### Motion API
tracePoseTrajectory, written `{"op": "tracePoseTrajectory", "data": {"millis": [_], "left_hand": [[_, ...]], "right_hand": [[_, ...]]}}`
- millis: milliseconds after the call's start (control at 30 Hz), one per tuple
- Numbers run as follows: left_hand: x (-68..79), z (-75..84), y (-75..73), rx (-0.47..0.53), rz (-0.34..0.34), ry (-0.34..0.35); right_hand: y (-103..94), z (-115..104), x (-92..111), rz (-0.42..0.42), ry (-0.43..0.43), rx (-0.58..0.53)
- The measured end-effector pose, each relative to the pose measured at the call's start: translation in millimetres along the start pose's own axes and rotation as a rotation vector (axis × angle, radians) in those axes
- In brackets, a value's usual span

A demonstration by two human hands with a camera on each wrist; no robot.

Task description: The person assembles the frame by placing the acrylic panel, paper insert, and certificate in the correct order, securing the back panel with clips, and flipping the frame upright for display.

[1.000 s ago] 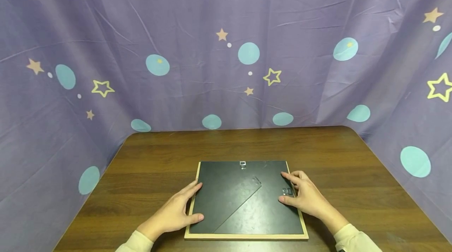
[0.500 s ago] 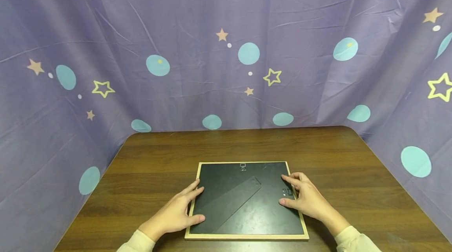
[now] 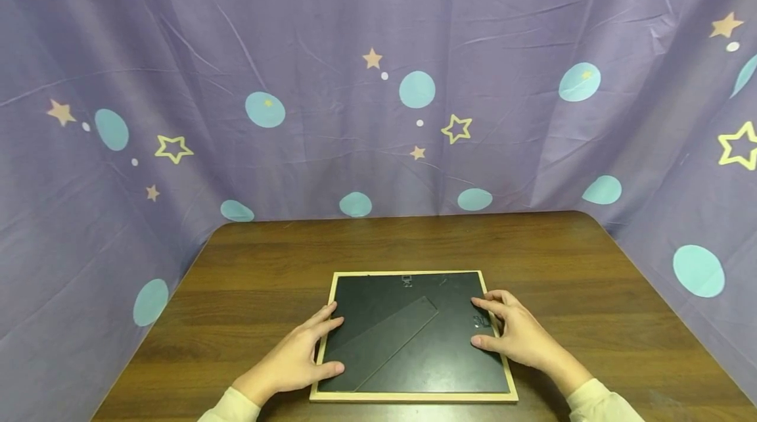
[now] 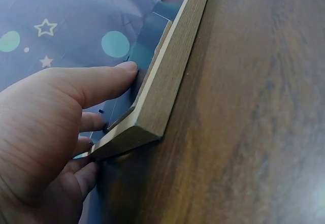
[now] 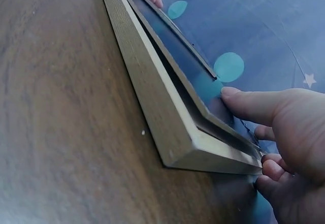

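A picture frame (image 3: pixel 414 397) with a pale wood rim lies face down on the table. Its black backing board (image 3: pixel 449 363), with a folded stand leg (image 3: pixel 390 333) and metal hangers, sits within the rim. In the right wrist view, the board's near edge (image 5: pixel 170 66) stands slightly above the rim. My left hand (image 3: pixel 296 353) spreads over the left side, thumb and fingertips touching the board and rim. My right hand (image 3: pixel 520 333) lies likewise at the right side, thumb on the board and some fingers along the rim's outside. The board's underside is hidden.
The brown wood-grain table (image 3: pixel 284 251) extends around the frame on all sides. A purple curtain (image 3: pixel 331 133) with stars and blue spots stands behind the table and along both sides.
The far edge of the backing board has sunk and shifted slightly nearer, so the far rim now shows. Both hands have moved a little nearer with it.
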State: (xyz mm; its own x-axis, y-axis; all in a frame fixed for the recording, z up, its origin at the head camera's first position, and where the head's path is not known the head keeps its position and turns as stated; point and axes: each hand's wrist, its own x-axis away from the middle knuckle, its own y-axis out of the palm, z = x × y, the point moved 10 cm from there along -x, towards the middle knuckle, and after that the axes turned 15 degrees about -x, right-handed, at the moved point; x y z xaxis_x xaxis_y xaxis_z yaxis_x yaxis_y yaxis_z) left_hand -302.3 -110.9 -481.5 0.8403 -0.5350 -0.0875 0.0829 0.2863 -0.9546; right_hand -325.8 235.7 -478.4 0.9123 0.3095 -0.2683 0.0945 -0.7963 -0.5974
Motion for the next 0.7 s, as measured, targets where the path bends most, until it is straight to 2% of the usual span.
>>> {"op": "tracePoseTrajectory", "data": {"millis": [333,700], "left_hand": [[-0.8,0.0,0.4,0.001,-0.016,-0.001],[-0.7,1.2,0.3,-0.017,-0.03,-0.001]], "right_hand": [[7.5,0.7,4.7,-0.06,0.011,-0.036],[11.1,-5.1,4.2,-0.158,-0.012,0.043]]}}
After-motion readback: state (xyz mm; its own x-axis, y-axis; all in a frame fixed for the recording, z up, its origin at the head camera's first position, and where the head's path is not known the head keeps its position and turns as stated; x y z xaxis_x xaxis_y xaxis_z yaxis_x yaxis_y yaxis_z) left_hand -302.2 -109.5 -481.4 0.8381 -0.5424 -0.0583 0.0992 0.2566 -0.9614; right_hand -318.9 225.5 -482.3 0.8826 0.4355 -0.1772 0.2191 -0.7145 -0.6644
